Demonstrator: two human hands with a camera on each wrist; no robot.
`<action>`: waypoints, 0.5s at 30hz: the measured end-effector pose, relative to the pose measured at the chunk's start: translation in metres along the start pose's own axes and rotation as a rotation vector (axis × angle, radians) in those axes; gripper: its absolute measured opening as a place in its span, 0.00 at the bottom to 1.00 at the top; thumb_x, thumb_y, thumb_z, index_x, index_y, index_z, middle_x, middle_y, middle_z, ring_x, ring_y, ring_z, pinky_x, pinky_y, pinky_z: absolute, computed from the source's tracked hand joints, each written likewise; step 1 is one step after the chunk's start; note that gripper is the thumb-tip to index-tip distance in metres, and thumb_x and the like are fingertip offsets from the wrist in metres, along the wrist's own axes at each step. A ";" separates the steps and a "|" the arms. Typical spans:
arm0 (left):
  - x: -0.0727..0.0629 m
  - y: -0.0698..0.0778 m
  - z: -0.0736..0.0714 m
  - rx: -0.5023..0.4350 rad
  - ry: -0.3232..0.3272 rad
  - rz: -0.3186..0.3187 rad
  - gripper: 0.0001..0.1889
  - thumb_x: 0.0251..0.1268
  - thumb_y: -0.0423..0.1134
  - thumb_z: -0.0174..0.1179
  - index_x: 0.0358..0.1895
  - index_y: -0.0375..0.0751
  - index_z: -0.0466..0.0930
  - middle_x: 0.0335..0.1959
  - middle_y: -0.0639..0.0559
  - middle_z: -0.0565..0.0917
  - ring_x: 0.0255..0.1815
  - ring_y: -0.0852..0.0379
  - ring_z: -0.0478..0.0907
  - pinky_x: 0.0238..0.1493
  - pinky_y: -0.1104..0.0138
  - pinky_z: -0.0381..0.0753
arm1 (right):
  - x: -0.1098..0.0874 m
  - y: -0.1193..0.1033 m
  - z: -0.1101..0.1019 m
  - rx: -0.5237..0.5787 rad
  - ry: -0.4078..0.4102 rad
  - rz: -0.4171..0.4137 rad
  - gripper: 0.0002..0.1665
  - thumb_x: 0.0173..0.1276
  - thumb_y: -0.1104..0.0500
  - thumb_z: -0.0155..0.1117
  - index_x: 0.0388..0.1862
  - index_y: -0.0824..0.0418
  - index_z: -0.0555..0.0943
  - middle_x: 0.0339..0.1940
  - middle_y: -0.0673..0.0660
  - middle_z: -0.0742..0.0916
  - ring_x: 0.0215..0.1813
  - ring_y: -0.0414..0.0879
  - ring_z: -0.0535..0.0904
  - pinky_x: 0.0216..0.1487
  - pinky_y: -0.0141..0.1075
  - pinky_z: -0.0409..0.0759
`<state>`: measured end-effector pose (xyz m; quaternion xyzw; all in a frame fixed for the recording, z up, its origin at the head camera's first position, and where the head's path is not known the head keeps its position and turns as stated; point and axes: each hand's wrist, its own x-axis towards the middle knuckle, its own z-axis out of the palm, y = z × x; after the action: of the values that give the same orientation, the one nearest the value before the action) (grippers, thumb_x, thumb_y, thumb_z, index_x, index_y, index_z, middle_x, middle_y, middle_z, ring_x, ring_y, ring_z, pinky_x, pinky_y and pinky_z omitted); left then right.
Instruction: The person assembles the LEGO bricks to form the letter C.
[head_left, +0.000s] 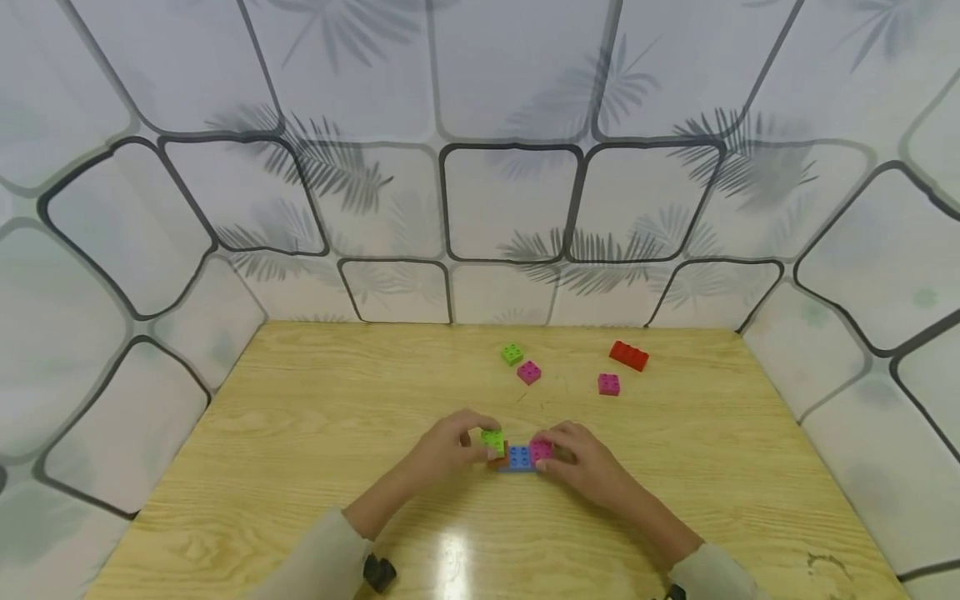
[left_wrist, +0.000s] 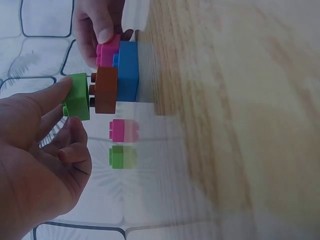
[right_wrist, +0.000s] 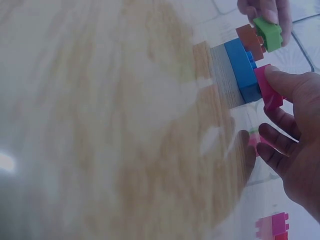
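A long blue toy brick lies on the table in front of the person. An orange-brown brick sits on its left end. My left hand pinches a green brick between thumb and fingers, just over the brown brick's studs; a thin gap shows between them in the left wrist view. At the blue brick's right end, my right hand pinches a pink brick against its studs. Whether that pink brick is fully pressed down, I cannot tell.
Farther back on the wooden table lie a second green brick, a pink brick, another pink brick and a long red brick. Pale patterned walls enclose the back and sides.
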<state>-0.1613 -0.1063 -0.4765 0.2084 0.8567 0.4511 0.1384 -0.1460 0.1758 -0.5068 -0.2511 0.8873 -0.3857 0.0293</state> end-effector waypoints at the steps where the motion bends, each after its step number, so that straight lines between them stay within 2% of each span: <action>1: -0.001 0.000 0.001 -0.001 -0.002 -0.001 0.21 0.68 0.49 0.66 0.62 0.50 0.81 0.57 0.58 0.81 0.39 0.58 0.74 0.34 0.67 0.77 | 0.000 0.000 0.000 -0.001 0.000 0.000 0.19 0.71 0.44 0.65 0.58 0.46 0.82 0.49 0.42 0.81 0.49 0.40 0.73 0.49 0.34 0.75; 10: -0.004 0.002 0.006 0.014 0.010 -0.002 0.23 0.67 0.51 0.66 0.63 0.52 0.80 0.60 0.59 0.80 0.39 0.59 0.74 0.35 0.67 0.76 | 0.000 0.000 0.001 -0.004 -0.002 0.016 0.19 0.71 0.43 0.65 0.58 0.43 0.82 0.50 0.42 0.81 0.51 0.41 0.74 0.52 0.36 0.76; 15: -0.003 0.002 0.007 0.032 0.013 -0.003 0.21 0.67 0.52 0.66 0.62 0.56 0.80 0.59 0.62 0.80 0.37 0.60 0.73 0.34 0.67 0.76 | 0.000 -0.001 0.000 -0.005 -0.003 0.026 0.19 0.71 0.42 0.64 0.58 0.43 0.82 0.51 0.42 0.81 0.53 0.41 0.75 0.54 0.38 0.76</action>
<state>-0.1552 -0.1015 -0.4785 0.2064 0.8651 0.4383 0.1302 -0.1459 0.1748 -0.5061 -0.2404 0.8914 -0.3826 0.0352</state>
